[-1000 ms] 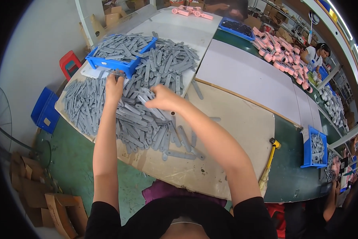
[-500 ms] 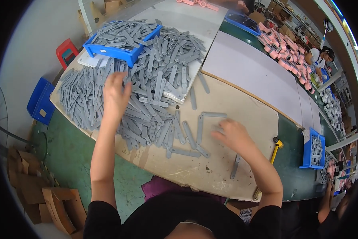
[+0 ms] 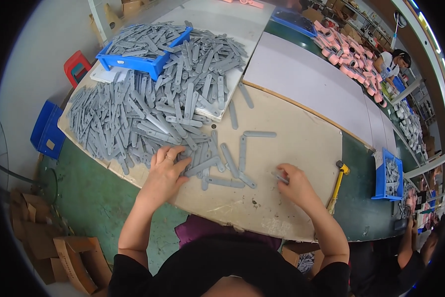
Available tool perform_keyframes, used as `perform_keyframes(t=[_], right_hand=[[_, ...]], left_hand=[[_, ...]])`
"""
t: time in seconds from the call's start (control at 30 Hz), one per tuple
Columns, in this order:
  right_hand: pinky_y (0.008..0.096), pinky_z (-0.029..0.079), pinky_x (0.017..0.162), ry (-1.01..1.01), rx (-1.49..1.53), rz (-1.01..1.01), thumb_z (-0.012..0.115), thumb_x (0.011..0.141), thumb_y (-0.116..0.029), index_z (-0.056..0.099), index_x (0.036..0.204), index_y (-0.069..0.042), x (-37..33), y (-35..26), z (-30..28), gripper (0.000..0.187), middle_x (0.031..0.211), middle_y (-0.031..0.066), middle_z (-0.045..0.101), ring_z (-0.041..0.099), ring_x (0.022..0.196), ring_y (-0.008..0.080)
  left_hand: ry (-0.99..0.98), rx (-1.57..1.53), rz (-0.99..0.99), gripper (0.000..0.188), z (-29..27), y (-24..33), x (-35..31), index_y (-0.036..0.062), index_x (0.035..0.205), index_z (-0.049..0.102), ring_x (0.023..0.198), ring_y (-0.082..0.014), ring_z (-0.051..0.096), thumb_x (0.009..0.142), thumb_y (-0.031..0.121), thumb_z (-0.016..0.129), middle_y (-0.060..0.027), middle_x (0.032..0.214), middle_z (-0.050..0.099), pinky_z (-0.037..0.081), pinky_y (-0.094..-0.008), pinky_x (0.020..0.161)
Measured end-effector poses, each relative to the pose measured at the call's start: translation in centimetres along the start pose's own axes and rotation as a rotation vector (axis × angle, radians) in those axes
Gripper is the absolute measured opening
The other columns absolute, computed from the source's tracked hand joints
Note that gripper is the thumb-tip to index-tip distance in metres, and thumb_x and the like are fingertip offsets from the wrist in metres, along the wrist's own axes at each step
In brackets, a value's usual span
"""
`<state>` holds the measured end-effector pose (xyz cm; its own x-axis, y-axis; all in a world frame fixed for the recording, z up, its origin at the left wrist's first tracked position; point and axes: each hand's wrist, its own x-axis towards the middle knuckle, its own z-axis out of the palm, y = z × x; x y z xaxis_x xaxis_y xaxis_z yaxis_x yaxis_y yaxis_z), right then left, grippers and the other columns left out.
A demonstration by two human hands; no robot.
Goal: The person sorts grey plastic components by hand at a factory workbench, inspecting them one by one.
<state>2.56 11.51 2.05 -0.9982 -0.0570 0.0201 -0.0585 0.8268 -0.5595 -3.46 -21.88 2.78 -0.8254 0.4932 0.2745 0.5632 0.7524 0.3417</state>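
Flat grey plastic strip with rounded ends [image 3: 281, 177] — pinched in the fingertips of the right hand [image 3: 295, 184], low over the beige board worktop [image 3: 301, 143], right of the loose strips. Right fingers curl closed around the strip's near end. Left hand [image 3: 164, 171] lies palm down, fingers spread, pressing on the near edge of the big heap of grey plastic strips [image 3: 133, 119], a ring on one finger. Between the two hands, a few single grey strips [image 3: 232, 163] lie scattered flat on the board, apart from each other. Beyond the left hand the heap runs up onto a white sheet [image 3: 232, 20] — a blue plastic tray [image 3: 138, 62] full of the same strips sits at its far end. Right of the right hand, a yellow-handled mallet [image 3: 337, 184] lies on the green table surface [image 3: 366, 198], then a small blue bin [image 3: 389, 173] of grey parts.
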Motion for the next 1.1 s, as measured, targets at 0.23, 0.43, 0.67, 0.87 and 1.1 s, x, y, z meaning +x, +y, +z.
perform_keyframes(t=[0.23,0.43,0.67,0.87,1.1], right_hand=[[0.0386,0.049,0.069,-0.029,0.116,-0.293,0.059,0.075,-0.009,0.056,0.101,-0.003,5.3,-4.4,2.6,0.027,0.088,0.0142,0.056,0.06,0.078,0.0308],[0.0389,0.05,0.061,-0.045,-0.042,-0.527,0.064,0.076,-0.019,0.057,0.1,-0.005,7.1,-8.2,7.2,0.029,0.092,0.0106,0.052,0.061,0.072,0.0303],[0.0384,0.049,0.063,0.064,-0.167,-0.424,0.059,0.072,-0.011,0.06,0.085,-0.003,8.6,-6.9,4.8,0.014,0.084,0.0116,0.057,0.06,0.073,0.0294],[0.037,0.05,0.065,0.103,-0.118,-0.343,0.061,0.07,-0.008,0.063,0.092,-0.007,9.2,-7.2,3.7,0.022,0.091,0.009,0.058,0.061,0.077,0.0283],[0.0394,0.049,0.062,-0.224,-0.276,-0.878,0.061,0.068,-0.005,0.061,0.085,-0.007,12.4,-10.8,7.9,0.017,0.088,0.0058,0.056,0.061,0.077,0.0274]], left_hand=[[0.059,0.001,0.279,0.031,1.0,-2.3,1.0,0.01,0.092,0.065,0.108,-0.0269,0.043,0.062,0.012,0.071,-0.0051,0.112,0.051,0.038,-0.038,0.088],[0.194,0.138,0.5,0.029,1.5,-2.0,2.4,0.0063,0.088,0.063,0.099,-0.0227,0.05,0.061,0.011,0.07,-0.0033,0.099,0.056,0.041,-0.0335,0.081],[0.333,0.029,0.448,0.029,1.3,-1.7,3.9,0.0043,0.093,0.061,0.075,-0.021,0.058,0.065,0.003,0.068,-0.0047,0.081,0.06,0.046,-0.0317,0.069],[0.534,-0.165,0.235,0.02,1.2,-2.0,4.2,0.0012,0.092,0.062,0.072,-0.0256,0.061,0.073,-0.003,0.063,-0.0103,0.084,0.062,0.049,-0.0328,0.064],[0.77,-0.41,-0.132,0.019,-0.4,-2.6,4.3,0.0011,0.095,0.063,0.067,-0.0127,0.06,0.08,-0.006,0.055,-0.0082,0.08,0.059,0.046,-0.022,0.057]])
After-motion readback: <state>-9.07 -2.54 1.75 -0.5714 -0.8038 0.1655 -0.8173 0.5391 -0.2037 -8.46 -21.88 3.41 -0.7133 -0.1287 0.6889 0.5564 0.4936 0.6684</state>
